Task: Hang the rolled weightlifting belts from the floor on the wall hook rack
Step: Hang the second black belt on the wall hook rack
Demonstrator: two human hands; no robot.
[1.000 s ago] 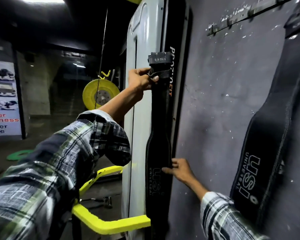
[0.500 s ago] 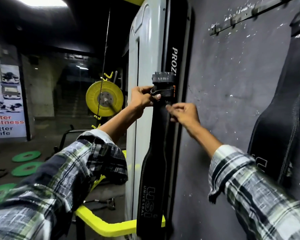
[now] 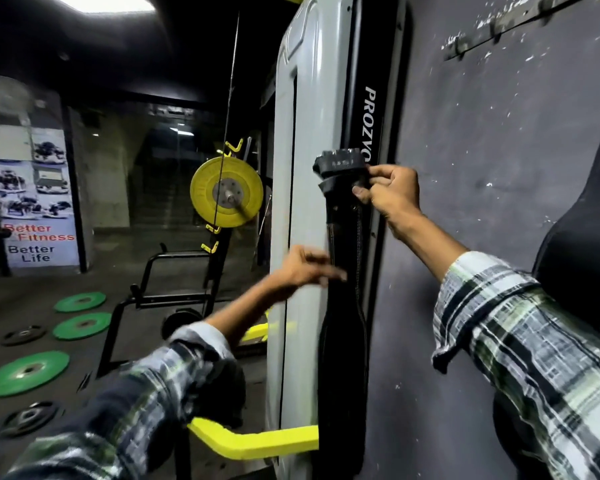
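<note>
A black weightlifting belt [image 3: 343,341] hangs unrolled and vertical in front of the white machine column. My right hand [image 3: 390,195] pinches its top end just below the buckle [image 3: 340,166]. Lower down, my left hand [image 3: 302,270] is blurred beside the strap with fingers stretched toward it; whether it touches is unclear. The hook rack [image 3: 520,20] runs along the dark wall at the upper right, well above the belt's top. A second black belt [image 3: 582,258] hangs on the wall at the far right, partly behind my right sleeve.
The white and black machine column [image 3: 312,133] with a yellow bar [image 3: 253,441] stands left of the wall. Green plates [image 3: 26,372] and dark plates lie on the floor at left. A yellow plate [image 3: 227,194] sits on a barbell rack behind.
My left hand let go of the belt's top and dropped to the strap's middle. My right hand rose and took over the grip just below the buckle.
</note>
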